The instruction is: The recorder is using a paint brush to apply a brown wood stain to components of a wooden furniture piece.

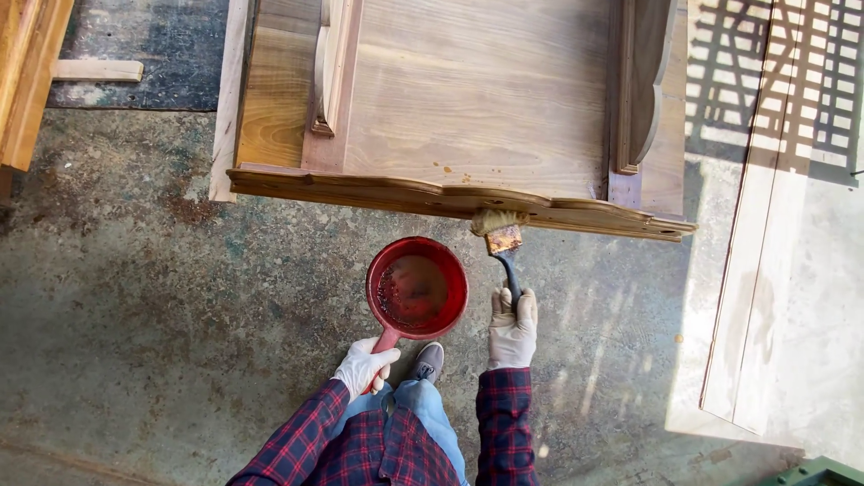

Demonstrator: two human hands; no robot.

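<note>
From the head camera, the gloved right hand (512, 326) is gripping a paintbrush (502, 245), its bristles touching the scalloped front edge of a wooden furniture piece (468, 108) lying on the concrete floor (135, 297). The gloved left hand (364, 364) is clasping the handle of a red ladle-like pot (417, 289) containing dark stain, just below that edge.

Seen from above: left hand (362, 364), gloved, closed on the handle of a red ladle (417, 290) holding dark liquid. Right hand (512, 328), gloved, gripping a brush (501, 236), bristles touching the scalloped front edge of a wooden cabinet (468, 108) lying on the concrete floor (135, 297). Shoe (428, 362) below the ladle; plaid sleeves (504, 423).
</note>
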